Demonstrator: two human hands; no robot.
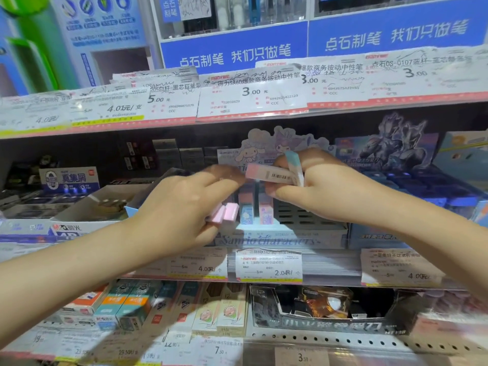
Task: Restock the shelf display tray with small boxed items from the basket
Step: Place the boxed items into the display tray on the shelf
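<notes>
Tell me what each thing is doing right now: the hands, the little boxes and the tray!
Left hand: closed around two pink boxes, fingers reaching for the barcode box.
Right hand: pinching the barcode box flat, with a blue-and-white box upright between its fingers.
Display tray: partly filled; several slots on its right side are empty.
Boxes in tray: standing upright.

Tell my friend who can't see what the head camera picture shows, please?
Two bare hands reach over a Sanrio display tray on a shop shelf. The right hand holds a pink boxed item and a blue-and-white one; the left hand holds two pink boxes. Price labels line the shelf edges.
</notes>
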